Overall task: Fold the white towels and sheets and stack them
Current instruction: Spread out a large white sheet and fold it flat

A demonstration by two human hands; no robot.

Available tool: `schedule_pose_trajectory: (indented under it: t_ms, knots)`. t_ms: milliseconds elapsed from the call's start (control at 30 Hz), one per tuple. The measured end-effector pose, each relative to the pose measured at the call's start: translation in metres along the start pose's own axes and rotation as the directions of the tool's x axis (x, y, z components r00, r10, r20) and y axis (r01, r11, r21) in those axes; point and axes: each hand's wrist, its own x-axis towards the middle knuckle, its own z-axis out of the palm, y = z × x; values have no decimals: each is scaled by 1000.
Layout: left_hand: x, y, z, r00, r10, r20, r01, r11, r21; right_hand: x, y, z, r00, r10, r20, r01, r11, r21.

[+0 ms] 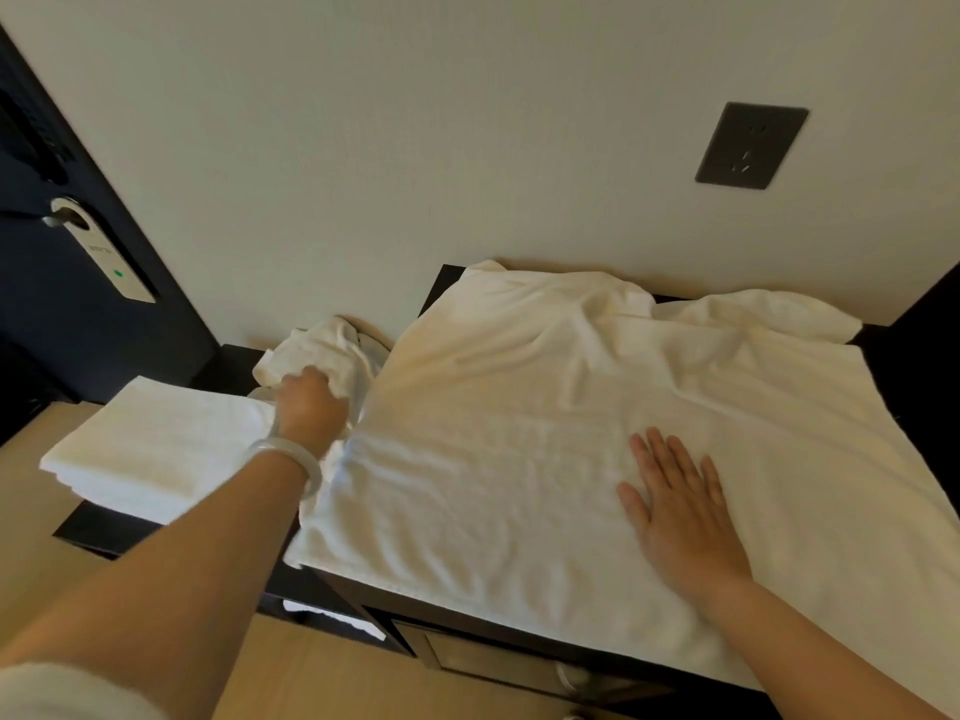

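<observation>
A large white towel (519,433) lies spread over the dark cabinet top (898,345), wrinkled at its far edge. My right hand (680,501) rests flat on it, fingers apart, near the front. My left hand (311,407), with a pale bangle on the wrist, is closed on a crumpled white towel (322,350) that sits by the wall, just left of the spread one. A neatly folded white towel stack (156,449) lies on the lower dark shelf at the left.
A cream wall stands right behind the cabinet, with a dark socket plate (750,145) on it. A dark door with a handle and a hanging tag (104,252) is at the far left. Below the cabinet top sits a drawer front (493,662).
</observation>
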Motion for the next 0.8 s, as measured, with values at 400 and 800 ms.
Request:
schedule_pose_trajectory:
  t_ms: [400,800]
  knots:
    - [-105,56,59,768,629,118,-640,757,132,-4,1,3,1000,-8,-7,8,1000,2]
    - [-202,32,39,777,615,131,-629,765,138,-90,-3,-9,994,-2,-106,6,999,43]
